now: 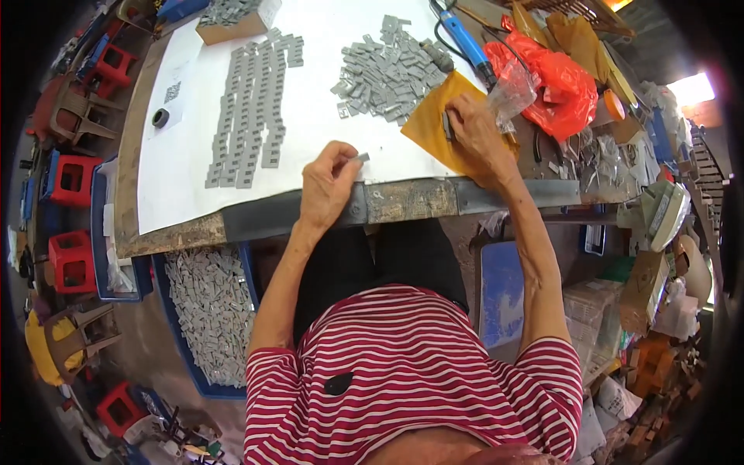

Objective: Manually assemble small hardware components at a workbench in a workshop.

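Left hand (329,186) pinches small flat grey metal piece (362,157) at fingertips, near table edge; slip risks drop into lap. Right hand (474,133) presses another grey piece (447,125) on yellow abrasive sheet (434,128), loose grey pile (384,70) at 11 o'clock.

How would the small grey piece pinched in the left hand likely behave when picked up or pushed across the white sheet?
The small grey piece is probably light: the left hand lifts it with just fingertips. It looks flat and stiff, like the rows of grey pieces lying level on the white sheet, so it should slide rather than roll. Being thin, it may be fiddly to lift.
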